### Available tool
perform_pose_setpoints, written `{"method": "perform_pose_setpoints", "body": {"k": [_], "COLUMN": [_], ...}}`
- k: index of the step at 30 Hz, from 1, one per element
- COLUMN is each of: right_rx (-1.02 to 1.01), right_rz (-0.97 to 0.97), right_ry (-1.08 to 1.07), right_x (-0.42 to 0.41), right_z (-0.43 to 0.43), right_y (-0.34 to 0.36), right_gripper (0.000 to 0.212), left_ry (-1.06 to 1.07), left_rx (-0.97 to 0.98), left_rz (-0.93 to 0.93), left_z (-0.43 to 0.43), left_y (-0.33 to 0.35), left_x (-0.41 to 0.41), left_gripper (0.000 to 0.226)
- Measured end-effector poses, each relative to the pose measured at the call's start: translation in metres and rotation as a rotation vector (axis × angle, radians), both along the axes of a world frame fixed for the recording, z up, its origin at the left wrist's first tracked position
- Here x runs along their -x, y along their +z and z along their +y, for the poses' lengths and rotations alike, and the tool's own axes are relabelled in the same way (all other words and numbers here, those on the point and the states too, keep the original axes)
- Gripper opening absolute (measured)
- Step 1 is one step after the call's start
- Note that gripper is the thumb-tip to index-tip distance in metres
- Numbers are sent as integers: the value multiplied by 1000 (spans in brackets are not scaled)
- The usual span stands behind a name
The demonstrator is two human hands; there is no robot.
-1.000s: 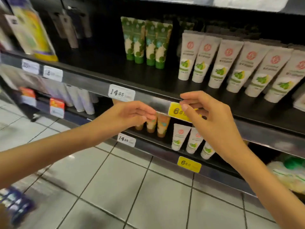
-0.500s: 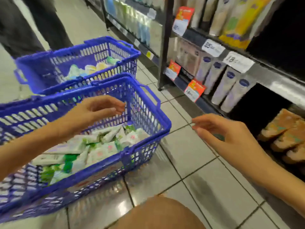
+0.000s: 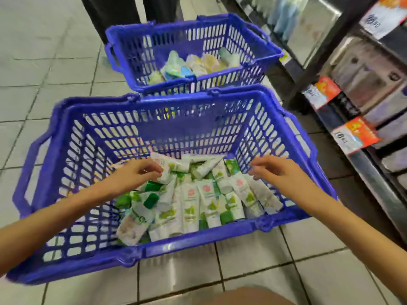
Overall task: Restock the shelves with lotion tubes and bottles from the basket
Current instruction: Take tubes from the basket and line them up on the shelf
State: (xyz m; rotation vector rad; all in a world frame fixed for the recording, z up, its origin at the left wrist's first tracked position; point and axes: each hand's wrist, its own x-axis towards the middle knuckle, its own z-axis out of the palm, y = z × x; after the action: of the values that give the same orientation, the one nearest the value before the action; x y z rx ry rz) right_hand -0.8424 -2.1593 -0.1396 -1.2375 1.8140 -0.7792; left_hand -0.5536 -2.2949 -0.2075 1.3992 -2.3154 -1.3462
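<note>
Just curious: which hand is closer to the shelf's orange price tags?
Right. The right hand hovers at the basket end nearest the orange price tags; the left hand is farther off, among the tubes.

Quick headcount: two blue baskets (image 3: 176, 245), two hands (image 3: 136, 172), and three price tags (image 3: 356, 133) that I can see. The tubes (image 3: 191, 201) are piled too messily to count properly, but it's well over a dozen.
</note>
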Motion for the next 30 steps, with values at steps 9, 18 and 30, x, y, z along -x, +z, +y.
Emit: {"method": "perform_pose_setpoints", "body": {"k": [9,18,30], "right_rx": [-268,-908,-682], "right_rz": [-12,352,-45], "right_ry": [17,369,-59], "right_x": [-21,-75,-61], "right_z": [-41,-89,-85], "right_y": [-25,-81,-85], "right_gripper": [17,29,65], "left_ry": [-164,92,-46], "left_rx": [63,-367,53], "left_rz": [-243,-104,-542], "left_z": [43,40,69], "left_y": [-31,-48,-74], "left_x": [40,61,109], "left_gripper": [23,8,47]}}
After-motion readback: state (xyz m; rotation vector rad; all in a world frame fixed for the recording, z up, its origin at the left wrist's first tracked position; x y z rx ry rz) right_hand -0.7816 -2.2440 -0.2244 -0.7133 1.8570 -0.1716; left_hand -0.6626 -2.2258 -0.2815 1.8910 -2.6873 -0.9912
